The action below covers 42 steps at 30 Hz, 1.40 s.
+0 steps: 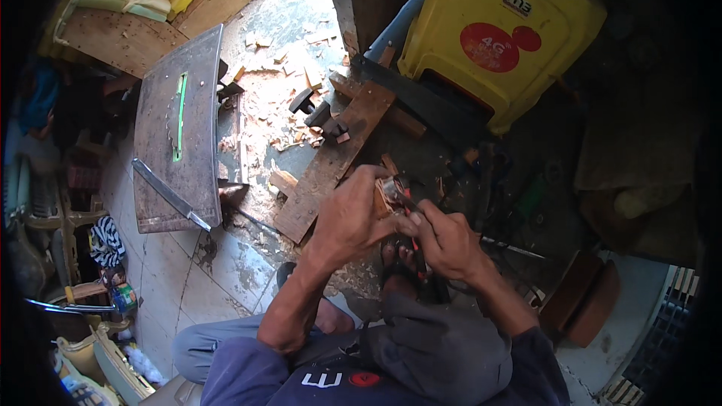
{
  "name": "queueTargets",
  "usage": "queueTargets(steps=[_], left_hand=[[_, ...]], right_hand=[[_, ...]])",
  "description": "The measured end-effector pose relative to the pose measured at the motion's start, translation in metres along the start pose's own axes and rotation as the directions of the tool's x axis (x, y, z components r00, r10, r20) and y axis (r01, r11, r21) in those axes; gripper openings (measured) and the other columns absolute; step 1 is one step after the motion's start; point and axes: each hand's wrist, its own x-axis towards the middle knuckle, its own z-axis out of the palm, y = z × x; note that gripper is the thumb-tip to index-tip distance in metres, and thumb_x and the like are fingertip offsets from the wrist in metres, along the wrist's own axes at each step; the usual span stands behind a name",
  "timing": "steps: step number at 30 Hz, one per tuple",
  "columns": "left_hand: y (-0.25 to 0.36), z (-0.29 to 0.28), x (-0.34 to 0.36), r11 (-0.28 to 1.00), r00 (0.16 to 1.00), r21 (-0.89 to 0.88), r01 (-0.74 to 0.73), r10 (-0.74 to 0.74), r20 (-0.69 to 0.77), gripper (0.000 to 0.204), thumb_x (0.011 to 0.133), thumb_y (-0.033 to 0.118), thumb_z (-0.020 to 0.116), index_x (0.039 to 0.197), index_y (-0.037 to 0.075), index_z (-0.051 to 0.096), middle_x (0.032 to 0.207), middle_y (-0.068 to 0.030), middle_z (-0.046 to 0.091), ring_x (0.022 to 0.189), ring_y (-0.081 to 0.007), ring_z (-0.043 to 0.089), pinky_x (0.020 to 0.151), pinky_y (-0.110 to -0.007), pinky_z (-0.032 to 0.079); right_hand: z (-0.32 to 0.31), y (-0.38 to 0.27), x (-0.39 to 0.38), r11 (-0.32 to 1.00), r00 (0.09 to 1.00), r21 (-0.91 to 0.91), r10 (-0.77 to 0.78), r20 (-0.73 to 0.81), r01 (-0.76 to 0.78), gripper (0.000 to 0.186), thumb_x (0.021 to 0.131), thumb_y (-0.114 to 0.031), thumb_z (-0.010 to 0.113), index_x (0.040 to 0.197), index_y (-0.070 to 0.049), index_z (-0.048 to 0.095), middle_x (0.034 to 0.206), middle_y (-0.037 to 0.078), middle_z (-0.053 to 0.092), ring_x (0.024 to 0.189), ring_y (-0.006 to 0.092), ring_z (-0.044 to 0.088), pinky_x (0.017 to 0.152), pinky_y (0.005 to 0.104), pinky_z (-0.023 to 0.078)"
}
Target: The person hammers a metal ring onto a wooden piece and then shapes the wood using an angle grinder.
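In front of my lap, both hands meet over a small wooden piece (383,201) with a pale, greyish end. My left hand (350,210) is closed around that piece from the left. Fingers of my right hand (451,239) are closed on a thin dark tool (406,201) whose tip touches the end of the piece. A narrow red part (416,244) shows below the fingers; I cannot tell whether it belongs to the tool. The palms hide much of both things.
A wooden board (338,158) lies beyond my hands, with a dark clamp-like thing (323,116) beside it among wood shavings (274,124). To the left stands a worn table (169,173) bearing a long flat blade (169,195). A yellow plastic stool (500,30) is at the upper right.
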Motion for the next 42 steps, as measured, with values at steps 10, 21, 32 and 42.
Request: queueTargets(steps=[10,21,32,42], left_hand=[[0.0,0.008,0.001,0.996,0.996,0.006,-0.085,0.085,0.0,0.071,0.079,0.043,0.089,0.125,0.0,0.055,0.102,-0.0181,0.065,0.093,-0.041,0.068,0.078,-0.047,0.054],[-0.009,-0.024,0.0,0.998,0.998,-0.057,0.03,-0.027,0.063,0.066,0.09,0.029,0.08,0.139,-0.002,0.049,0.118,-0.0218,0.064,0.112,-0.037,0.063,0.098,-0.045,0.048],[-0.008,-0.021,-0.003,0.982,0.999,-0.19,0.012,-0.002,0.05,0.069,0.085,0.028,0.086,0.131,-0.005,0.048,0.114,-0.0271,0.066,0.106,-0.0402,0.07,0.089,-0.045,0.054],[-0.006,0.003,-0.014,0.974,0.967,0.075,-0.213,0.221,-0.129,0.067,0.081,0.006,0.085,0.134,-0.002,0.045,0.122,-0.0238,0.064,0.109,-0.0403,0.068,0.089,-0.043,0.055]], right_hand=[[-0.01,0.029,0.013,0.758,0.828,0.438,0.231,0.511,-0.482,0.018,0.102,-0.013,0.055,0.115,-0.001,0.059,0.069,0.022,0.065,0.062,0.0375,0.071,0.056,0.0452,0.053],[0.008,0.002,0.009,0.998,0.99,-0.052,-0.029,-0.136,0.022,0.046,0.11,-0.035,0.046,0.15,-0.011,0.051,0.105,0.028,0.07,0.095,0.0456,0.071,0.08,0.0496,0.054],[0.015,0.012,0.012,0.974,1.0,0.226,0.028,-0.009,-0.025,0.057,0.111,-0.036,0.049,0.161,-0.011,0.039,0.109,0.027,0.073,0.09,0.0342,0.076,0.082,0.0396,0.056],[0.021,0.012,0.012,0.91,0.994,0.413,0.072,-0.082,-0.032,0.056,0.109,-0.036,0.055,0.157,-0.01,0.047,0.137,0.017,0.068,0.108,0.0201,0.07,0.092,0.0346,0.055]])
